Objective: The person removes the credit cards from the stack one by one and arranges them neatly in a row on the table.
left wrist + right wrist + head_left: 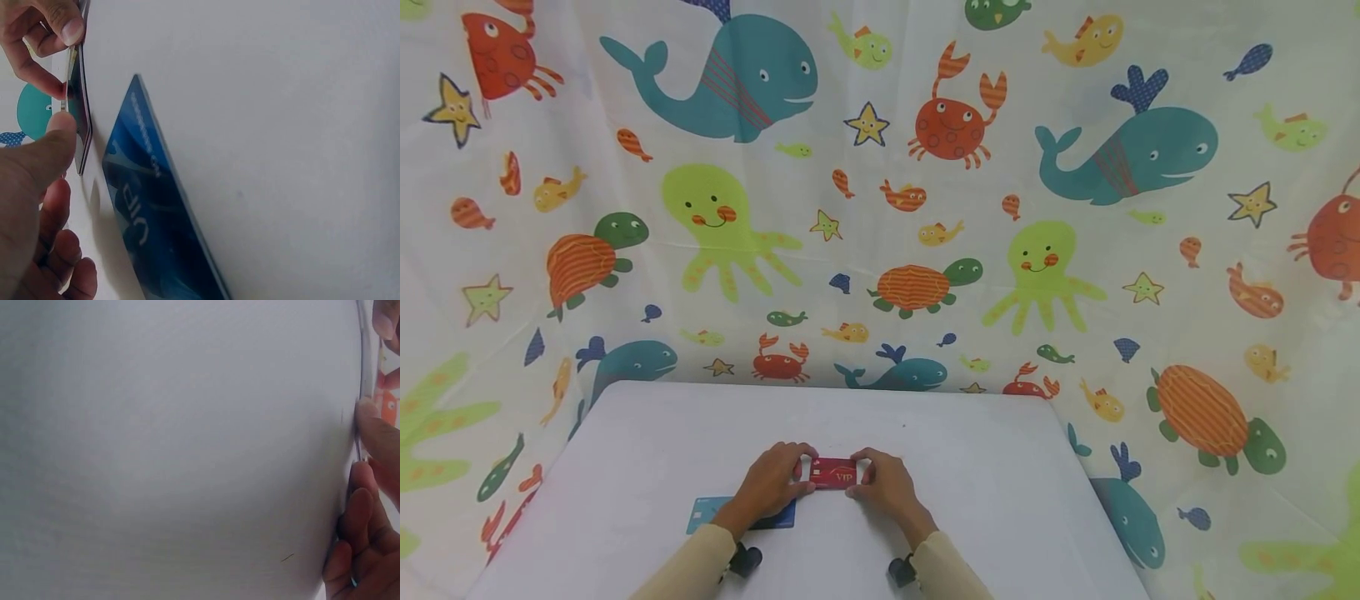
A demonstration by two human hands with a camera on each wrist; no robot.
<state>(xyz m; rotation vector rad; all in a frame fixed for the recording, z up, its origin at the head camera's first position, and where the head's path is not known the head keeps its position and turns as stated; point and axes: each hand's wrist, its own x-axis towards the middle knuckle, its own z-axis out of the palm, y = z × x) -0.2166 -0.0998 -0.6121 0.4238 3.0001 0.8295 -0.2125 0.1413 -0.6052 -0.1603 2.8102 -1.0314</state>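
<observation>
A red card [833, 473] with VIP lettering lies between my two hands near the middle of the white table. My left hand [772, 481] pinches its left end between thumb and fingers. At the opposite end, my right hand [887, 485] pinches in the same way. Pale strips show beside the red at both ends; what they belong to is unclear. Seen edge-on in the left wrist view, thin layers [80, 106] lie together at my fingers. Blue card material [775, 517] lies under my left wrist, which hides its middle, so whether it is one card or two I cannot tell.
The white table [992, 483] carries the cards, and its far edge meets a hanging cloth [865, 325] printed with sea animals. Dark wrist devices [747, 560] are worn at both cuffs. A small dark speck [904, 426] marks the tabletop beyond the hands.
</observation>
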